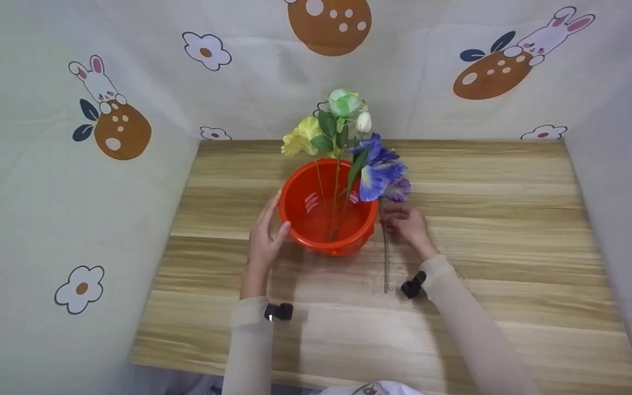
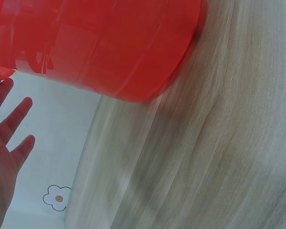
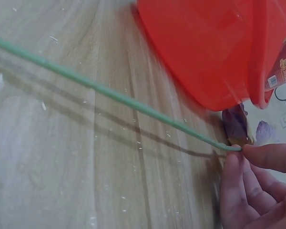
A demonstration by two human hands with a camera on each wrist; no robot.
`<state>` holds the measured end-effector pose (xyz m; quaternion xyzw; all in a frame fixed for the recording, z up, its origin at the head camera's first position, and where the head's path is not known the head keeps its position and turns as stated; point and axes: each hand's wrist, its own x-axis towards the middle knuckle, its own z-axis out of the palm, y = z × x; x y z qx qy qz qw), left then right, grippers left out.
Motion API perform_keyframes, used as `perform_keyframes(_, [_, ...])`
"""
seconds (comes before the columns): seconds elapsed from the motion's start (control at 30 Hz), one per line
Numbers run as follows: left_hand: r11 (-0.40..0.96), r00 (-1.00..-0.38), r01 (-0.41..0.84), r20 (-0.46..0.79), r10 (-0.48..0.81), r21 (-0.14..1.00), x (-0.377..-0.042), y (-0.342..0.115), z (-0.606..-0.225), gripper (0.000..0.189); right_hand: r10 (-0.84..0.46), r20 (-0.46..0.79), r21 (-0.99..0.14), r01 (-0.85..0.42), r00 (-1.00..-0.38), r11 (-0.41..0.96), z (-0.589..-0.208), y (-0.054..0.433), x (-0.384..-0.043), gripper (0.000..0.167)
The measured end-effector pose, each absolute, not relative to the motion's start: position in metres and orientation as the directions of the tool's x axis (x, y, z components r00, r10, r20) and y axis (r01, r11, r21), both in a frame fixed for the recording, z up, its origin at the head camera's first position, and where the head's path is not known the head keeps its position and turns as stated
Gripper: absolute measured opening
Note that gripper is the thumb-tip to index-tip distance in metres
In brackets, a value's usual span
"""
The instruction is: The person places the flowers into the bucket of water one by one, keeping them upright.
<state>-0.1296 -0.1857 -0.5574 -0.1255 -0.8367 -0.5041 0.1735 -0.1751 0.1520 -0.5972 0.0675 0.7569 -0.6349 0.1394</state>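
A red plastic bucket (image 1: 300,203) stands upright on the wooden table, with several flower stems leaning inside it. Above its far rim show a yellow flower (image 1: 302,136), a light green rose (image 1: 344,102), a white bud (image 1: 364,123) and a blue-violet flower (image 1: 375,174). My left hand (image 1: 264,238) rests against the bucket's left rim, fingers extended and spread. To the right of the bucket, my right hand (image 1: 410,226) pinches a long green flower stem (image 3: 109,91) between thumb and fingertips. A purple bloom (image 1: 398,190) shows just beyond that hand, overlapping the blue-violet flower.
Small droplets and bits (image 3: 124,210) dot the table (image 1: 513,230) around the stem. Behind the table hangs a pale cloth (image 1: 261,82) printed with rabbits and flowers, and it also covers both sides. A red label (image 3: 283,62) is on the bucket's side.
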Motion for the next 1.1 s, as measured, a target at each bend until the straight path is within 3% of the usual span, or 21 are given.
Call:
perform_keyframes(0.43, [0.475,-0.913,0.376,0.405,0.044,0.796,-0.131,-0.189,-0.564,0.063,-0.071,-0.370,-0.929,0.369,-0.926,0.021,-0.581,0.165,-0.174,0.039])
perform_keyframes(1.1, [0.481,-0.912,0.371,0.410,0.026,0.794,-0.132,-0.189,-0.567,0.061,0.037,-0.267,-0.957,0.260,-0.963,-0.130,-0.544,0.188,-0.176,0.039])
